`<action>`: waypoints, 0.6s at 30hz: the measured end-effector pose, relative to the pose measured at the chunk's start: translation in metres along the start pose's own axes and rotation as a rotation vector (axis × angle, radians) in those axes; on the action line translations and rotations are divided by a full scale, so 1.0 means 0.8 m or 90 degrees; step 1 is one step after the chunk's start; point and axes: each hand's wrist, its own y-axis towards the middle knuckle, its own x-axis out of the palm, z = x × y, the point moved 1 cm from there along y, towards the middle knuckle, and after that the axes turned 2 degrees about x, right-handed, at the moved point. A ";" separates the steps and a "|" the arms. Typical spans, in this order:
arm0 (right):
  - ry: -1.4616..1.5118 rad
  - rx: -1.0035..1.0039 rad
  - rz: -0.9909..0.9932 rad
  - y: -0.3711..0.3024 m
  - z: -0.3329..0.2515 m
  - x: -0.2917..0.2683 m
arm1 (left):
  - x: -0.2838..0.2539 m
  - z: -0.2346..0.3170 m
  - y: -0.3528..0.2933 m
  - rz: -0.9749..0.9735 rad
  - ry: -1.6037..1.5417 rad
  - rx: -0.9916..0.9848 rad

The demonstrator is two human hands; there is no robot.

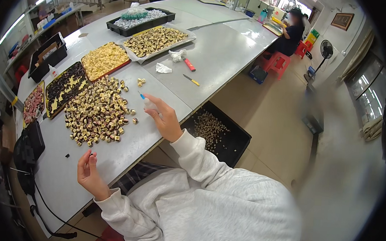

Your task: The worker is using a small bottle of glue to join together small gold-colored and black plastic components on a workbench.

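Observation:
My left hand (pixel 92 177) is raised near the table's front edge, thumb and fingertips pinched on a small dark piece (pixel 91 154). My right hand (pixel 168 122) grips a small white squeeze bottle (pixel 149 104) with a thin blue needle tip pointing toward the table's far side. Fingers cover most of the bottle. Between and beyond my hands spreads a heap of small cream-and-dark blocky pieces (pixel 98 115). A few stray ones lie at its right side, and a lone dark bit (pixel 67 156) rests left of my left hand.
Behind the heap stand trays of dark parts (pixel 57 85), cream parts (pixel 104 60), pink parts (pixel 33 103) and finished-looking pieces (pixel 155 41). A yellow-handled knife (pixel 191 80), red tube-like object (pixel 190 65) and crumpled tissue (pixel 163 68) lie rightward. Below the edge sits a black bin (pixel 237 142). A person (pixel 291 34) sits far off.

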 end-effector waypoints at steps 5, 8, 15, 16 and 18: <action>-0.022 -0.020 0.009 0.003 0.001 -0.001 | 0.000 -0.007 0.005 -0.025 0.000 0.051; 0.010 0.024 0.003 0.001 0.000 0.003 | -0.004 -0.008 0.005 -0.025 0.000 0.066; 0.228 0.185 0.052 -0.002 0.031 -0.010 | 0.000 -0.001 0.004 -0.027 0.020 0.074; 0.224 0.209 0.069 -0.003 0.029 -0.017 | 0.002 -0.003 0.002 -0.043 -0.001 0.061; 0.287 0.251 0.095 0.000 0.029 -0.022 | -0.002 0.003 0.001 -0.044 -0.018 0.057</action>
